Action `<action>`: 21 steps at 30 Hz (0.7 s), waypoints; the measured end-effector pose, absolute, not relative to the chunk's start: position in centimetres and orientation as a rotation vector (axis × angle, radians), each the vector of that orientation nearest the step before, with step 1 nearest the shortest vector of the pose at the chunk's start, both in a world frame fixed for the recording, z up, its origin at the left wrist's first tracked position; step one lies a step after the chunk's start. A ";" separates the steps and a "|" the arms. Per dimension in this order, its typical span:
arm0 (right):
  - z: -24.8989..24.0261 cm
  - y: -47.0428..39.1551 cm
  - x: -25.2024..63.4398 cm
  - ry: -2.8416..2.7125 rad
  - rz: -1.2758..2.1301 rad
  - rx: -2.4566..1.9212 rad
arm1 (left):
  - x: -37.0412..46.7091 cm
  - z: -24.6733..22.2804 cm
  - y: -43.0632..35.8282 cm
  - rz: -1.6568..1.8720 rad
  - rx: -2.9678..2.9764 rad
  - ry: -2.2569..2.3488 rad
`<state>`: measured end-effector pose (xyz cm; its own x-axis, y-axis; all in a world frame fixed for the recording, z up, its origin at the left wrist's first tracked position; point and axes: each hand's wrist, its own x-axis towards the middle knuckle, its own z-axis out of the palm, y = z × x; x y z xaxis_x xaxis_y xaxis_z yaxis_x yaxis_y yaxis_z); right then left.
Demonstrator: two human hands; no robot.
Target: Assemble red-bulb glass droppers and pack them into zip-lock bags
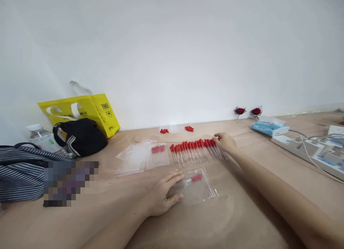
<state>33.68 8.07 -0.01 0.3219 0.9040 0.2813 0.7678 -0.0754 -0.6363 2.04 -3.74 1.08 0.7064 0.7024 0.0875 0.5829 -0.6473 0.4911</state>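
Observation:
My left hand (pixel 168 191) rests at the left end of a clear zip bag (pixel 208 191), thumb and fingers apart. Inside that bag lies one red-topped dropper (pixel 196 177). My right hand (pixel 225 142) is at the right end of a row of red-topped droppers (pixel 190 145), its thumb and index finger close together near the last red tops; whether something is between them is too small to tell. Left of the row, several droppers (pixel 158 149) lie on or in another clear bag (pixel 164 162), beside a fanned stack of clear bags (pixel 131 158).
Small red pieces (pixel 189 128) lie by the wall. A yellow bag (pixel 104 116), black pouch (pixel 86 138), plastic bottle (pixel 43 138) and striped cloth (pixel 21 173) stand left. Right are two dark red roses (pixel 256 111), a blue tissue pack (pixel 268 128) and power strips (pixel 292 145) with cables.

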 end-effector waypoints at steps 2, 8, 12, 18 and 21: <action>-0.3 9.3 34.1 -1.442 0.203 -1.918 | 1.8 0.8 -3.7 0.444 2.486 0.999; -1.3 10.8 34.1 -1.387 0.238 -1.933 | 1.5 0.9 -3.7 0.415 2.490 0.992; -0.6 10.5 34.5 -1.332 0.278 -1.820 | 1.7 1.4 -3.9 0.393 2.474 0.975; 1.3 6.7 35.4 -1.237 0.436 -1.460 | 1.8 1.6 -3.8 0.352 2.429 1.026; 0.6 3.4 34.6 -1.058 0.641 -1.182 | 1.7 1.6 -3.7 0.347 2.407 1.032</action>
<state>34.59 3.44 0.61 0.4043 0.8579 0.3170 0.1153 0.2960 -0.9482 1.71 -3.73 1.60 0.6812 0.7311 0.0376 0.6052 -0.5913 0.5330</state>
